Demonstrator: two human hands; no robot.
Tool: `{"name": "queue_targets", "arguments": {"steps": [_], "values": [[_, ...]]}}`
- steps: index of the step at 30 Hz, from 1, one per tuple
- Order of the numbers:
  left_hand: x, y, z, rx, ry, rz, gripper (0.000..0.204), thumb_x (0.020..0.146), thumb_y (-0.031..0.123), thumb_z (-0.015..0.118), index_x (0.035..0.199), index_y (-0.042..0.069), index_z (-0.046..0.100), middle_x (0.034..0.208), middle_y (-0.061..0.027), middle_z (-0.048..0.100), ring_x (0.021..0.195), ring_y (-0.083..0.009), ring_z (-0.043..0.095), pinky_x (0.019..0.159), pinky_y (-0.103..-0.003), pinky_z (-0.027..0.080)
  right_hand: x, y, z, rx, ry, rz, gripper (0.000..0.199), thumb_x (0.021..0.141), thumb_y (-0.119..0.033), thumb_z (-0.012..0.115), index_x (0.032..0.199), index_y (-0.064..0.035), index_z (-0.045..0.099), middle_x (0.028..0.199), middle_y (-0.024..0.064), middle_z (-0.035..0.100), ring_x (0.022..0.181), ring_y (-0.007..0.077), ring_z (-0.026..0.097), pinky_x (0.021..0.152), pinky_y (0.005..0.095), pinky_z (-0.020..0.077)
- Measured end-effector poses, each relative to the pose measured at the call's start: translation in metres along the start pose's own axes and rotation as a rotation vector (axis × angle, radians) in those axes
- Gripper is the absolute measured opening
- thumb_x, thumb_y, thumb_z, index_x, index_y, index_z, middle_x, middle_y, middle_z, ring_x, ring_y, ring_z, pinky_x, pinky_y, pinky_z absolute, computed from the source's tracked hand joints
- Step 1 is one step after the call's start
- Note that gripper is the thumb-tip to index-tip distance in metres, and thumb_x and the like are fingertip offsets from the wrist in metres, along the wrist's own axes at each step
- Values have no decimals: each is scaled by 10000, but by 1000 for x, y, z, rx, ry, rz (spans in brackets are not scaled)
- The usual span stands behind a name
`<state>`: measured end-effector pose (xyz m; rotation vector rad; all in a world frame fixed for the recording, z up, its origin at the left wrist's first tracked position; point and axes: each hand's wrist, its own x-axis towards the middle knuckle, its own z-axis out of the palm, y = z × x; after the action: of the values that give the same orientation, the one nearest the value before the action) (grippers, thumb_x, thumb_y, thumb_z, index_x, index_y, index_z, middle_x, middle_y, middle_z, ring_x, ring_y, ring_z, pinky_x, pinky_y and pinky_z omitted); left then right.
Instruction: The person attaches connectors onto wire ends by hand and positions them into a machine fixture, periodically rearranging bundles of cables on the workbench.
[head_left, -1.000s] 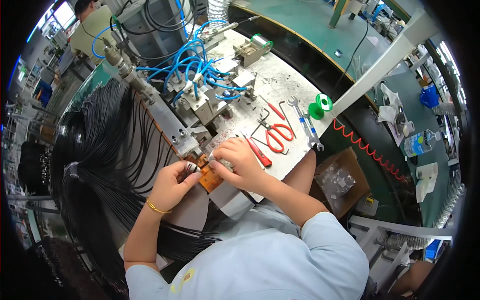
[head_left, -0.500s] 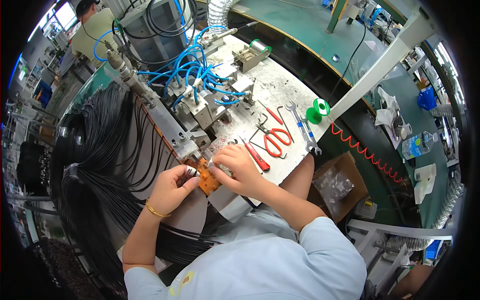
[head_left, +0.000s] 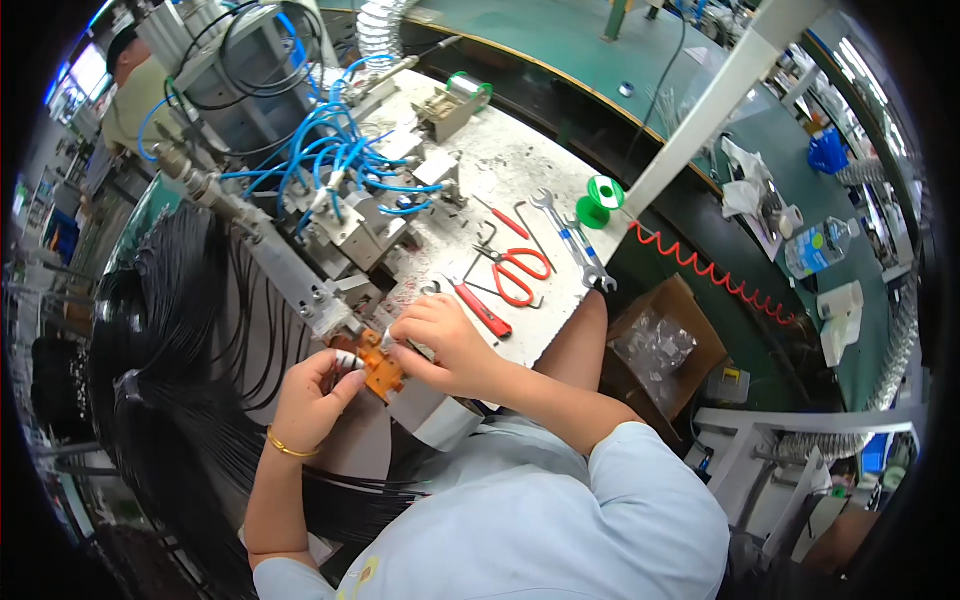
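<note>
A factory assembly bench: a pneumatic jig with blue air hoses (head_left: pixel 330 165), bundled black cables (head_left: pixel 170 350), spanners (head_left: pixel 570 235), red-handled scissors (head_left: pixel 520 275)

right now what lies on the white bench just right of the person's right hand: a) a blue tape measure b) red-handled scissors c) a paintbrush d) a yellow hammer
b: red-handled scissors lie flat on the white bench, just beyond the right hand, beside two wrenches; no hammer, tape measure or paintbrush shows there.
</note>
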<state>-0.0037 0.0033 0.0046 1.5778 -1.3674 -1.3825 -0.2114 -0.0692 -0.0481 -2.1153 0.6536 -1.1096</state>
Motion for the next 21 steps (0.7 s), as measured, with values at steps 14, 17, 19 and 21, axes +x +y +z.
{"name": "queue_targets", "arguments": {"steps": [14, 17, 19, 21], "values": [[0, 4, 1, -14, 51, -28, 96, 869, 64, 623, 950, 16, 599, 782, 19, 611, 659, -26, 517, 586, -163, 393, -6, 11, 7, 44, 40, 22, 80, 819, -130, 621, 859, -66, 594, 850, 56, 580, 874, 237, 540, 820, 358, 356], [4, 5, 2, -31, 37, -32, 104, 869, 66, 625, 956, 15, 601, 781, 16, 611, 668, -29, 527, 600, -167, 408, -7, 15, 7, 39, 96, 14, 87, 800, -143, 615, 845, -68, 619, 824, 52, 593, 852, 233, 540, 803, 366, 348], [4, 5, 1, -42, 46, -36, 108, 868, 67, 626, 959, 14, 602, 780, 15, 611, 672, -30, 532, 606, -170, 415, -6, 15, 6, 45, 95, 18, 86, 798, -138, 617, 846, -67, 619, 826, 53, 595, 845, 233, 543, 803, 363, 351], [3, 4, 1, -43, 40, -49, 116, 867, 68, 628, 966, 13, 603, 792, 7, 615, 696, -39, 550, 631, -181, 435, -7, 16, -1, 48, 104, 32, 84, 793, -130, 622, 848, -67, 619, 829, 56, 600, 831, 234, 547, 802, 359, 358]]}}
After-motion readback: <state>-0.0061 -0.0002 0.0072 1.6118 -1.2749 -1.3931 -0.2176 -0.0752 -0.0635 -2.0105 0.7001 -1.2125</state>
